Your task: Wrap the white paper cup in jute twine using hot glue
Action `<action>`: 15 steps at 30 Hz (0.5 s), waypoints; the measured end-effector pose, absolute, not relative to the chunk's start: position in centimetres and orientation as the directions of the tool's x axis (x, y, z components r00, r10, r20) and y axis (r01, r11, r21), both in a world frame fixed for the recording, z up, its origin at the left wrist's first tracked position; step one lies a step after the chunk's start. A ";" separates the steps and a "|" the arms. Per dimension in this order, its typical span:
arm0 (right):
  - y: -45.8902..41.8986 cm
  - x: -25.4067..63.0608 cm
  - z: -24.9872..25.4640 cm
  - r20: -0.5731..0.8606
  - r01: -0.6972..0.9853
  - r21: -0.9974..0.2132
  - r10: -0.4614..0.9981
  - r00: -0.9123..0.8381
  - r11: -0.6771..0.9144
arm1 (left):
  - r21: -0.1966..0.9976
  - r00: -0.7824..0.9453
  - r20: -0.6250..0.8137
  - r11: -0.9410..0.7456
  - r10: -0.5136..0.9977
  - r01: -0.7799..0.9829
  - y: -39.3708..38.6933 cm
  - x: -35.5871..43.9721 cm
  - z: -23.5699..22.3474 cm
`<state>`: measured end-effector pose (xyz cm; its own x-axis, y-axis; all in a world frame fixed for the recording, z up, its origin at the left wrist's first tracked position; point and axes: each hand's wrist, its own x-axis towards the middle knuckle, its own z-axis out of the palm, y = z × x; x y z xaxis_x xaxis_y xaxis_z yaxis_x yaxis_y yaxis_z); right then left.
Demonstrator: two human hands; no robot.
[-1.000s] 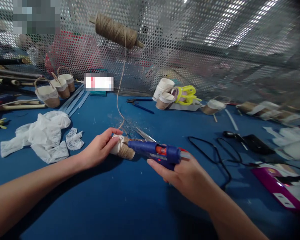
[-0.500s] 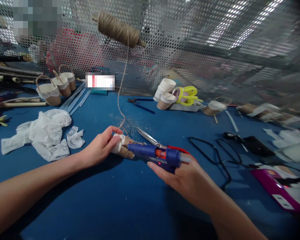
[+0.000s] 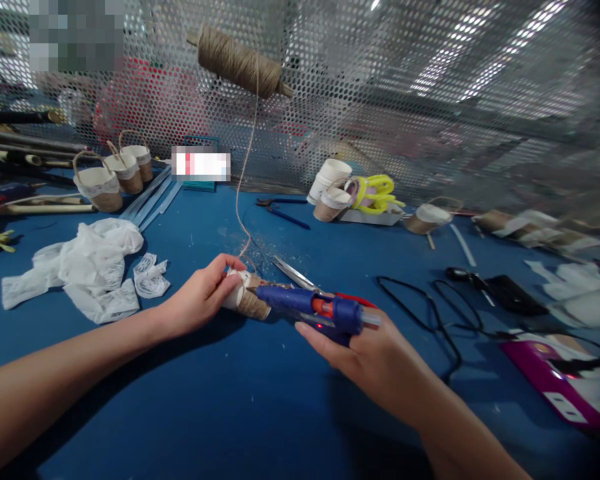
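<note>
My left hand (image 3: pixel 213 290) is closed on a small paper cup (image 3: pixel 254 305), which lies tilted on the blue table with twine wound round part of it. My right hand (image 3: pixel 365 347) grips a blue glue gun (image 3: pixel 307 305). Its nozzle points left and meets the cup's side, though I cannot tell whether it touches. A glue stick pokes out of the gun's back and a small red light glows on it. From the cup, a strand of twine (image 3: pixel 239 200) runs up to a spool of twine (image 3: pixel 237 61). Scissors (image 3: pixel 297 273) with red handles lie partly behind the gun.
White lace (image 3: pixel 93 270) lies at left, below several twine-wrapped cups with handles (image 3: pixel 100 190). Blue pliers (image 3: pixel 285 210), stacked white cups (image 3: pixel 327 179) and a yellow bundle (image 3: pixel 377 192) stand toward the back. A black cord (image 3: pixel 420 293) and a purple power strip (image 3: pixel 555 383) are at right.
Almost nothing differs. The glue gun and the cup appear shifted very slightly, and both hands keep their hold.
</note>
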<state>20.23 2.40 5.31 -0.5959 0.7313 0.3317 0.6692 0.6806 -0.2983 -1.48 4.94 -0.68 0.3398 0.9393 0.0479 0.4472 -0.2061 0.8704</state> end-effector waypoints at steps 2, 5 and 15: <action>2.5 20.5 5.0 0.380 0.661 -0.188 0.674 -0.634 0.727 | 0.872 0.350 0.053 -0.214 0.935 0.440 4.9 -1.5 -0.6; 2.5 20.8 4.5 0.416 0.662 -0.091 0.632 -0.654 0.744 | 0.865 0.358 0.054 -0.223 0.932 0.450 4.8 -1.6 -0.6; 2.4 21.7 3.1 0.419 0.680 -0.052 0.634 -0.650 0.731 | 0.795 0.384 0.069 -0.283 0.921 0.537 4.5 -1.7 0.0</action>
<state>21.74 2.36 3.12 -0.6498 0.6344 0.4186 0.6802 0.7312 -0.0523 -1.74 4.52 0.01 0.3840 0.9207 0.0689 0.5367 -0.2833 0.7948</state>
